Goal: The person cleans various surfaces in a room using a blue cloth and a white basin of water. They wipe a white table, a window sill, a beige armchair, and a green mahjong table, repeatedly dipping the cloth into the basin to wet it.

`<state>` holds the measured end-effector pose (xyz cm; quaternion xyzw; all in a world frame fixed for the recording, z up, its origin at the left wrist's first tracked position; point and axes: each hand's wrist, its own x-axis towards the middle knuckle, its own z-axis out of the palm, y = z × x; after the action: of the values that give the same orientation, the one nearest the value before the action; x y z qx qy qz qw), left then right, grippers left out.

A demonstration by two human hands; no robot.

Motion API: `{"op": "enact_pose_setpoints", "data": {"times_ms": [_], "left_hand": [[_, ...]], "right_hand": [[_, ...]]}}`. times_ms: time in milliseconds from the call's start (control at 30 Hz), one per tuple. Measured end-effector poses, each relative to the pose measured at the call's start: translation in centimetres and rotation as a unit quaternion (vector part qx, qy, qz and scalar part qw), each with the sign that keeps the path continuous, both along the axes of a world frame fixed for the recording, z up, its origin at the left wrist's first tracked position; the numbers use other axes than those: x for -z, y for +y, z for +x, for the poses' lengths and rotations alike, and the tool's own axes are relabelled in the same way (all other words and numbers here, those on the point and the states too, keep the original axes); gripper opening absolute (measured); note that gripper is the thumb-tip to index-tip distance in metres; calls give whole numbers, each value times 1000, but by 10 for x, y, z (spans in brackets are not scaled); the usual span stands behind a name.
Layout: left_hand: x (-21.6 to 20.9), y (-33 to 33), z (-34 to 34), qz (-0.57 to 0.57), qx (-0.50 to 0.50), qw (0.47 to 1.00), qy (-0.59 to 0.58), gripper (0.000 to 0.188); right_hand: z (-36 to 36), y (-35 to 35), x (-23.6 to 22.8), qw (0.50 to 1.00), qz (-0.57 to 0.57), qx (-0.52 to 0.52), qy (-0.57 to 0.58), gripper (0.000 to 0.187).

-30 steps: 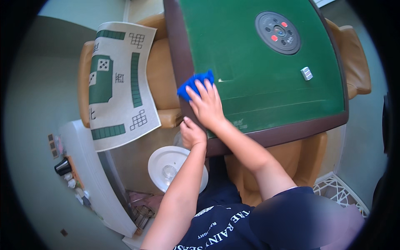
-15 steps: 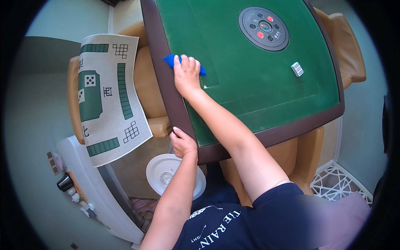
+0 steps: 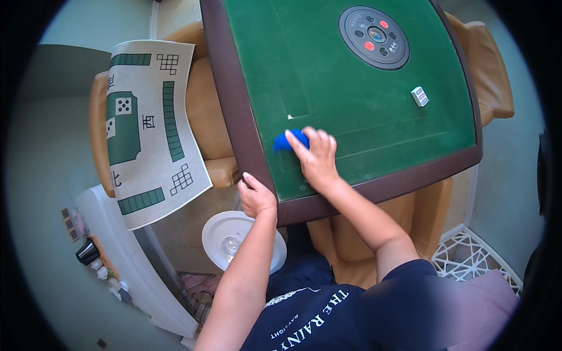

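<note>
A blue cloth (image 3: 288, 140) lies bunched on the green felt of a mahjong table (image 3: 363, 111), near its near-left corner. My right hand (image 3: 319, 164) presses down on it, fingers closed over part of it. At that same corner, my left hand (image 3: 257, 197) wraps round the brown padded rim (image 3: 241, 120), its fingers partly hidden under the edge. A tiny pale speck (image 3: 290, 117) shows on the felt just beyond the cloth.
A round grey control disc (image 3: 351, 44) with red buttons sits mid-table; a white mahjong tile (image 3: 419, 96) lies to its near right. Tan chairs (image 3: 211, 111) surround the table, the left one draped with a printed mat (image 3: 155, 169). A white round basin (image 3: 213, 237) stands below my left forearm.
My right hand has slid the blue cloth over the felt, toward me and slightly right, away from the left rim. My left hand keeps its hold on the rim.
</note>
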<state>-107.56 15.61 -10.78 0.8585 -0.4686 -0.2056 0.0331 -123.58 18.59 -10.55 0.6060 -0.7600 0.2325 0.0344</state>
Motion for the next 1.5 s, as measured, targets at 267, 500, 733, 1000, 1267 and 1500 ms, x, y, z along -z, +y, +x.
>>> {"op": "enact_pose_setpoints", "data": {"times_ms": [267, 500, 733, 1000, 1267, 1500], "left_hand": [[-4, -3, -1, 8, -7, 1000, 19, 70], [-5, -3, 0, 23, -19, 999, 31, 68], [-10, -4, -2, 27, -18, 999, 35, 67], [-15, -5, -8, 37, -12, 998, 41, 72], [-5, 0, -2, -19, -13, 1000, 20, 67], [5, 1, 4, -17, -30, 997, 67, 58]], "right_hand": [[-141, -172, 32, 967, -87, 232, 64, 37], [-70, -104, 26, 992, -59, 102, 33, 41], [-80, -22, 5, 996, 5, 71, 61, 46], [-184, -118, 37, 910, -24, 411, 55, 29], [16, -66, 5, 990, 12, 135, -47, 42], [80, -54, -9, 979, -41, -132, -153, 42]]}}
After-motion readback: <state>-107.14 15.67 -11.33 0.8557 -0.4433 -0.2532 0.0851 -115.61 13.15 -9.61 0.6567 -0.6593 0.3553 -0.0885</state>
